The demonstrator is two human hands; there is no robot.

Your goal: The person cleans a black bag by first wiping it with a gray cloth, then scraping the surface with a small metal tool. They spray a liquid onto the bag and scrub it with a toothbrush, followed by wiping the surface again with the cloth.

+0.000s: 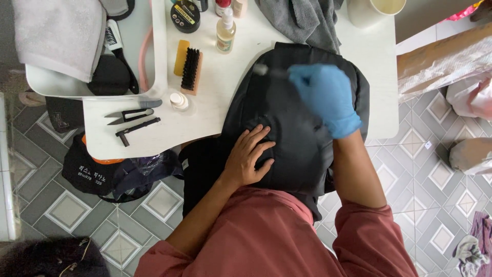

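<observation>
A black backpack (292, 102) lies on the white table (225, 102), hanging over its near edge toward me. My left hand (247, 156), bare, presses flat on the bag's lower left part with fingers spread. My right hand (325, 97) wears a blue glove and is closed around a small brush (264, 70) with a pale, blurred head that touches the bag's upper surface.
On the table: a wooden brush with black bristles (190, 69), a spray bottle (225, 32), a round black tin (185, 15), a small white cap (179, 100), black snips (128, 114), a black tool (136, 128), a grey cloth (302, 20), a white cup (374, 10). A tray (148, 61) with towel at left. Bags lie on the tiled floor (66, 205).
</observation>
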